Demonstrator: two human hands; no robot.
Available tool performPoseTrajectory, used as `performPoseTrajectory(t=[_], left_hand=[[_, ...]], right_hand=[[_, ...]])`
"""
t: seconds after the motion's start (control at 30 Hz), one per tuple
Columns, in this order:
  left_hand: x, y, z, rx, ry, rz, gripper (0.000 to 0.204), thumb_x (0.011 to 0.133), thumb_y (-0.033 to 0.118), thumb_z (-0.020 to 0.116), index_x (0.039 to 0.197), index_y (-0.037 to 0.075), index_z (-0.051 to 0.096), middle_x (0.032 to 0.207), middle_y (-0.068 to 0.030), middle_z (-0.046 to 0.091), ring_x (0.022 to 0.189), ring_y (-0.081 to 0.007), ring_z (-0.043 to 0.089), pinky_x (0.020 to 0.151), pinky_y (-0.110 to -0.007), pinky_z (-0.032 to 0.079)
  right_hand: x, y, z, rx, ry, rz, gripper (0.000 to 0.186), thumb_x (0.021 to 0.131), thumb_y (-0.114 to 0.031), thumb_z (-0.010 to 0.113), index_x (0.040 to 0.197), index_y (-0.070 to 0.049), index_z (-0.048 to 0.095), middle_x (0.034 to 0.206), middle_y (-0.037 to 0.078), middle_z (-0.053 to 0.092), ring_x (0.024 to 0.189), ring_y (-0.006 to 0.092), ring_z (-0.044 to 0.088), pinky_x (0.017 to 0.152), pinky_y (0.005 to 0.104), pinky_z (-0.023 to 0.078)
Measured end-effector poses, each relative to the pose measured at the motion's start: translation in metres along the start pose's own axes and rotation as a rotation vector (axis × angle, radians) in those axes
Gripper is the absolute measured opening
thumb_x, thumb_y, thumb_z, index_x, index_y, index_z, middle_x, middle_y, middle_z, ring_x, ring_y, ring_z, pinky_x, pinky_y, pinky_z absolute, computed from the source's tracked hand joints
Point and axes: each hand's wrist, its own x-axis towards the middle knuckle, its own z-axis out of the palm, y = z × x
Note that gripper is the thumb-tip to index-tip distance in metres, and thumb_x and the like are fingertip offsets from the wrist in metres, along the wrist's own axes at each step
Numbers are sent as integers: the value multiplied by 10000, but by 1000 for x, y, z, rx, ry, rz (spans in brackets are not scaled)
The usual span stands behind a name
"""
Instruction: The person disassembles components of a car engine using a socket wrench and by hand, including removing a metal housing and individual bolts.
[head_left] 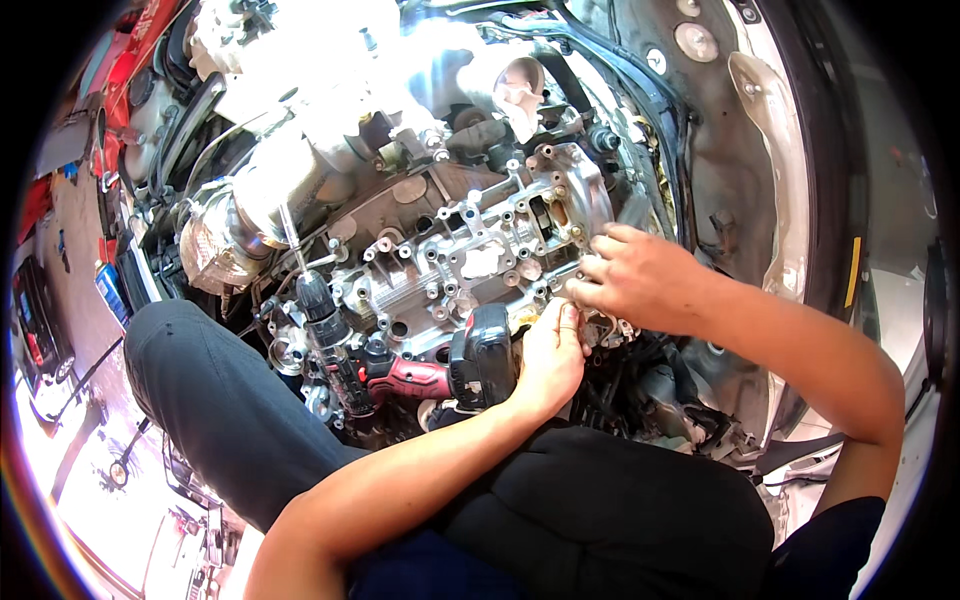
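Note:
A bare aluminium engine top (480, 258), full of bolt bosses and round openings, lies before me. My left hand (552, 352) is at its near right edge, thumb and fingers pressed together; whatever they pinch is hidden. Just beyond, my right hand (645, 275) reaches in from the right, its fingers curled down over the same corner, close to my left fingertips. I cannot make out anything held in it. A cordless drill (408, 378), red and black, rests on the near left side of the engine beside my left hand, its long bit pointing away from me.
A metal turbo-like housing (225, 240) stands at the left of the engine. Black hoses and wiring (640, 80) run along the far right, by the car's inner body panel (735, 150). My bent knee (190, 350) is close on the left. A blue can (110, 290) stands beyond it.

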Motion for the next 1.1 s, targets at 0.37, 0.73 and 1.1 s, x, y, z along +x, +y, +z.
performPoseTrajectory(t=[0.37, 0.73, 1.1], left_hand=[[2, -1, 5, -54, 7, 7, 205, 1074, 221, 375, 996, 83, 505, 776, 22, 465, 607, -76, 443, 537, -230, 390], [4, 19, 5, 129, 75, 32, 247, 1066, 220, 390, 958, 40, 519, 724, -23, 536, 585, -95, 548, 530, -257, 469], [-85, 166, -121, 263, -12, -238, 319, 1003, 79, 460, 1299, -34, 488, 1182, -171, 612, 1042, -235, 634, 938, -347, 511]], right_hand=[[3, 4, 0, -152, -21, -104, 258, 839, -179, 588, 1087, -130, 642, 974, 9, 636, 997, 187, 592, 947, 393, 411], [-9, -10, -26, 240, 103, 283, 368, 741, -93, 675, 1106, -122, 638, 987, 42, 609, 978, 227, 590, 841, 365, 431], [87, -43, -35, 421, 323, 133, 371, 757, -96, 640, 1127, -71, 631, 1017, 100, 622, 1027, 256, 594, 876, 383, 467]])
